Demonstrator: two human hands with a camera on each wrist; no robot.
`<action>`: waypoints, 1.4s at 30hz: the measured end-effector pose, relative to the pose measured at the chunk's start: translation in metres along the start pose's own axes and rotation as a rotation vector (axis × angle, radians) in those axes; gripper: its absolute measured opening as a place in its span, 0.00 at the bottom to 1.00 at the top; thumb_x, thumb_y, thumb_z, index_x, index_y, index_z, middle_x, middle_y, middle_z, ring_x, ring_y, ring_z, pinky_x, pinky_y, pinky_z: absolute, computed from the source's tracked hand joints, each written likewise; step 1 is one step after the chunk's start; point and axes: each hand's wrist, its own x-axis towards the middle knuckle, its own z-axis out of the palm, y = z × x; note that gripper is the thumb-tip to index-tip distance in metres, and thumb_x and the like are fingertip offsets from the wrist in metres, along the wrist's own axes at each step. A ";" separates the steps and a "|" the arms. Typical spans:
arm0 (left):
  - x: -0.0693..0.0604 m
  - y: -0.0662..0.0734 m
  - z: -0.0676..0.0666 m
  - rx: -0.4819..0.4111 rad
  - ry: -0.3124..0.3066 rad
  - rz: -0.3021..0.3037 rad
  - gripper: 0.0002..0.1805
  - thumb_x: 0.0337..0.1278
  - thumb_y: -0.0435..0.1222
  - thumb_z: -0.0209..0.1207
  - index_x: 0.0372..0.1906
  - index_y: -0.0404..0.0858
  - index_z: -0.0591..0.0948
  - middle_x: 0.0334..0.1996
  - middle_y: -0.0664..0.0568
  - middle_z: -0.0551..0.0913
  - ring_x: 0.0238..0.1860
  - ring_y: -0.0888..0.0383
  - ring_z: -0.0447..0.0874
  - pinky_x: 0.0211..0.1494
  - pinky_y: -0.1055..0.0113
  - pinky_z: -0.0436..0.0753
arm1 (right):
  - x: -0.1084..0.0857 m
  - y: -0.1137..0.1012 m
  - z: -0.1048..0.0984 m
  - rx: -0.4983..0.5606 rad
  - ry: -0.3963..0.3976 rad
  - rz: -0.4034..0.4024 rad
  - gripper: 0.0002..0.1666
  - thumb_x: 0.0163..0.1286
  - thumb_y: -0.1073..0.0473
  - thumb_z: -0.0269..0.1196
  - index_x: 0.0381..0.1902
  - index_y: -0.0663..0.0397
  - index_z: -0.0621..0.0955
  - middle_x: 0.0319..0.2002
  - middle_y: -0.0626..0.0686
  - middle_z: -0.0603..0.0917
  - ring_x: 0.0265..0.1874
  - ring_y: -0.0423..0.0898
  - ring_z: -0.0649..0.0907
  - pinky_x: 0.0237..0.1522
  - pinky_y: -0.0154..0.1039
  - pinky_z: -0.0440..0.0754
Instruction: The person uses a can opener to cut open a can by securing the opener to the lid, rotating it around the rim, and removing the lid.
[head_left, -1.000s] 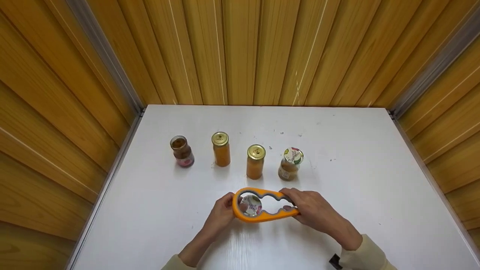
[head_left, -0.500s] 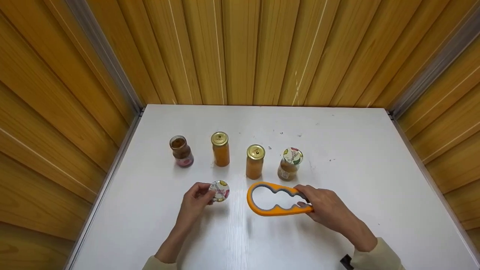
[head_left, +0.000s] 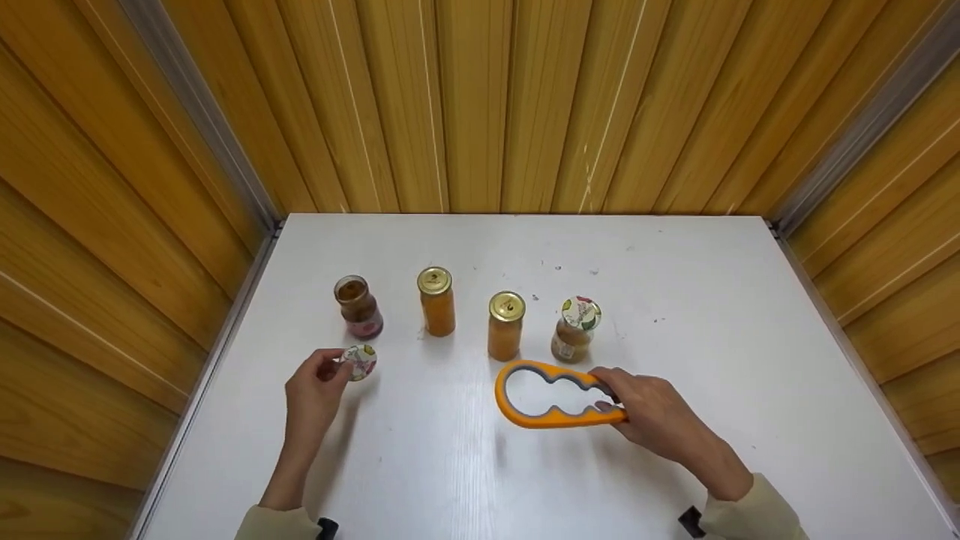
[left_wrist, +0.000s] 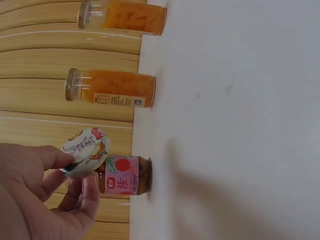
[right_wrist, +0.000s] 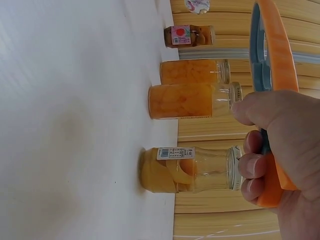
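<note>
My left hand (head_left: 313, 390) pinches a printed round jar lid (head_left: 359, 362) between thumb and fingers, above the table and just in front of the lidless jar (head_left: 358, 309). That jar wears a pink label (left_wrist: 122, 175) and has brown contents. In my right hand (head_left: 651, 405) is an orange jar opener (head_left: 559, 420) with a grey scalloped inner edge, gripped at its narrow end. Nothing sits inside its loop, which hovers in front of two gold-lidded jars of orange fruit, a left one (head_left: 438, 311) and a right one (head_left: 505, 336).
A jar with a printed lid (head_left: 576, 337) and pale contents stands at the right end of the row. All the jars stand on a white table (head_left: 720, 315). Wood-patterned panels (head_left: 480, 105) enclose the back and sides.
The left hand has carried the lid leftward and away from me, from inside the opener's loop to near the lidless jar. The opener moved slightly right, then stayed nearly still.
</note>
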 end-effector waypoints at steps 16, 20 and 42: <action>0.008 -0.034 0.009 0.503 0.128 0.471 0.10 0.48 0.23 0.75 0.37 0.29 0.89 0.31 0.40 0.83 0.32 0.45 0.85 0.33 0.51 0.87 | -0.003 -0.001 0.003 -0.004 0.034 -0.023 0.32 0.59 0.61 0.79 0.58 0.55 0.77 0.34 0.46 0.86 0.28 0.36 0.80 0.29 0.35 0.83; 0.009 -0.035 0.014 0.557 0.129 0.508 0.08 0.50 0.24 0.75 0.37 0.30 0.90 0.30 0.40 0.83 0.31 0.45 0.84 0.31 0.52 0.86 | -0.004 -0.001 0.001 -0.006 0.027 -0.012 0.33 0.58 0.61 0.79 0.59 0.54 0.77 0.34 0.46 0.86 0.28 0.36 0.80 0.30 0.35 0.83; 0.006 -0.044 0.026 0.693 0.057 0.540 0.08 0.50 0.16 0.68 0.35 0.27 0.90 0.33 0.37 0.86 0.33 0.45 0.84 0.34 0.55 0.87 | -0.007 -0.002 0.002 0.003 0.033 -0.031 0.32 0.60 0.60 0.78 0.59 0.51 0.77 0.34 0.44 0.85 0.28 0.35 0.80 0.29 0.35 0.82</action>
